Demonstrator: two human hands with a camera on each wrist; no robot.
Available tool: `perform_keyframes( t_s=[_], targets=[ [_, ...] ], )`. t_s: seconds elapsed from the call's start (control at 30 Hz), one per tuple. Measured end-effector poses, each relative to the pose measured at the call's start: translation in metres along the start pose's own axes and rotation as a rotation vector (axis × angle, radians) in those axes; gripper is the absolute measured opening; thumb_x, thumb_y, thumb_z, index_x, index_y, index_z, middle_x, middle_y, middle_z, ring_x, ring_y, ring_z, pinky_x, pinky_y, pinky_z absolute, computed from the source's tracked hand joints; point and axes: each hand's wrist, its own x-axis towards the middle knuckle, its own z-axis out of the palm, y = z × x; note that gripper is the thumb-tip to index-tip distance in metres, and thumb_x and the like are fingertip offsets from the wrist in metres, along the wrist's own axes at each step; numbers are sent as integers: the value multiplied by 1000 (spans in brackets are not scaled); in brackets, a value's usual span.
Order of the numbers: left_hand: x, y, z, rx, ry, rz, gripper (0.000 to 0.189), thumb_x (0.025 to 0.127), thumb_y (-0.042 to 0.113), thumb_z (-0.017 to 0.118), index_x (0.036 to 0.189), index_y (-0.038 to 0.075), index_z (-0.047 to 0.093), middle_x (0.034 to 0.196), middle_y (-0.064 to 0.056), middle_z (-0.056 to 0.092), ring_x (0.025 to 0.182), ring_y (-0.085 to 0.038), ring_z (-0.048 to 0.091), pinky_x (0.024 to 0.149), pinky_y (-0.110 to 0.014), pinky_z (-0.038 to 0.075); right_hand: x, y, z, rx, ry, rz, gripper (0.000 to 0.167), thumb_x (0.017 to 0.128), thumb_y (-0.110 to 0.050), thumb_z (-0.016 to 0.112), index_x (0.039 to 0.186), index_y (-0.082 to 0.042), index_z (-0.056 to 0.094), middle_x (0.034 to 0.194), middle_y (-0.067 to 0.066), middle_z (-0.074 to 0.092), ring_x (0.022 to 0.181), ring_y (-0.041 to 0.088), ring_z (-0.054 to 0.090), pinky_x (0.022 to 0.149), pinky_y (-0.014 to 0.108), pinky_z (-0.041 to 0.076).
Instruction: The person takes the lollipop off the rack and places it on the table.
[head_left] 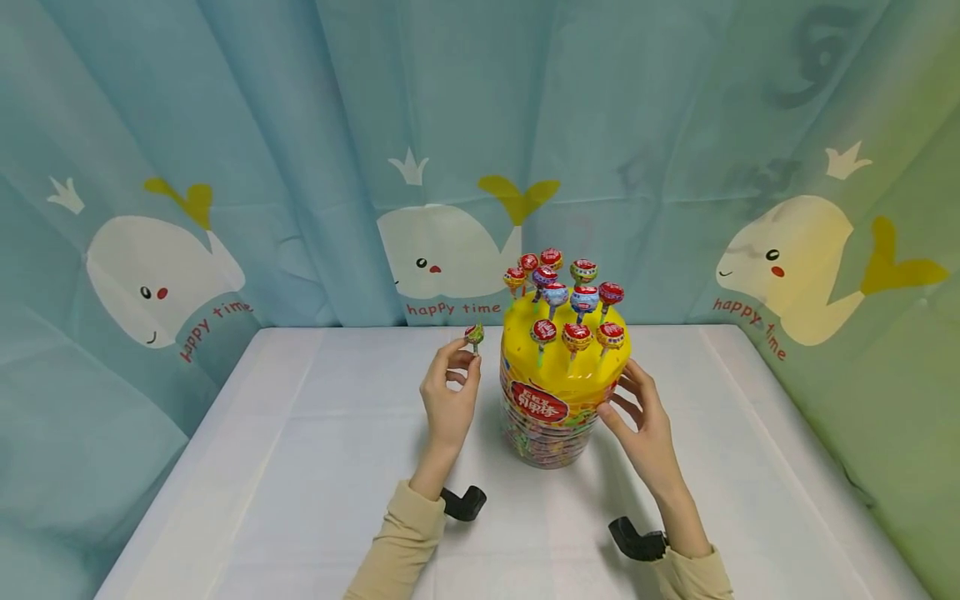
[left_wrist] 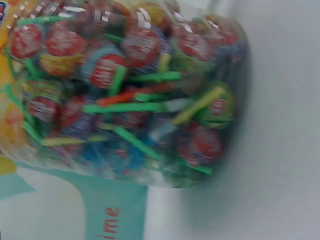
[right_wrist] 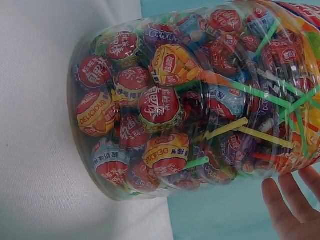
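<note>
I pinch a small green and red pop (head_left: 475,335) by its stick (head_left: 476,350), with its round head up. My left hand (head_left: 447,408) has it above the table (head_left: 345,442), just left of the jar (head_left: 551,421) and not touching it. My thumb and first finger come close together on the stick. My other fingers look bent, but I can't see them well, and the left wrist view doesn't show them.

The pop should be very light. Its stick looks stiff but thin, so I think it could bend if I squeeze too hard. Its shiny head may be slippery, and it could crack if it falls. The stick, under the head, seems the best place to hold.

My right hand (head_left: 648,429) is at the right side of the jar. Its fingers are apart and a little bent. The tips seem to touch the jar, but they don't wrap round it. The jar is see-through and full of candy, so I guess it is heavy and smooth. Two hands on its sides would be safest.

More pops (head_left: 577,337) stick up from the yellow top (head_left: 566,367). The jar stands up on the white table. Behind is a blue curtain (head_left: 465,100) with whales (head_left: 442,242) on it.
</note>
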Motion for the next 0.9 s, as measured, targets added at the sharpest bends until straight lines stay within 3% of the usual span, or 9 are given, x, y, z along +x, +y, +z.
perform_keyframes(
  t_s=[0.2, 0.57, 0.8, 0.9],
  targets=[
    [-10, -12, 1, -8, -4, -93, 27, 83, -1, 70, 109, -1, 64, 85, -18, 70, 72, -30, 65, 55, -29, 50, 0, 0, 0, -2, -1, 4, 70, 89, 1, 62, 149, -20, 32, 141, -12, 41, 123, 1, 43, 99, 9, 39],
    [-19, -41, 6, 26, -71, -350, 25, 84, 3, 70, 109, 6, 66, 86, -14, 70, 75, -23, 65, 60, -17, 49, 0, -1, 0, -7, 2, 2, 70, 89, 1, 61, 149, -21, 31, 141, -12, 41, 123, 2, 43, 99, 9, 39],
    [-23, -58, 7, 85, -126, -411, 23, 82, 0, 71, 104, 6, 67, 83, -14, 72, 71, -22, 65, 61, -20, 51, 0, 0, -1, -1, 2, -5, 71, 89, 2, 61, 149, -21, 31, 141, -13, 41, 123, 2, 44, 98, 8, 39],
    [-24, -63, 5, 98, -141, -466, 23, 81, 0, 70, 104, 6, 68, 83, -14, 72, 69, -20, 66, 61, -21, 51, 0, 1, -1, -3, -1, -11, 71, 89, 2, 61, 149, -21, 31, 141, -13, 41, 123, 3, 44, 98, 8, 40]
  ],
)
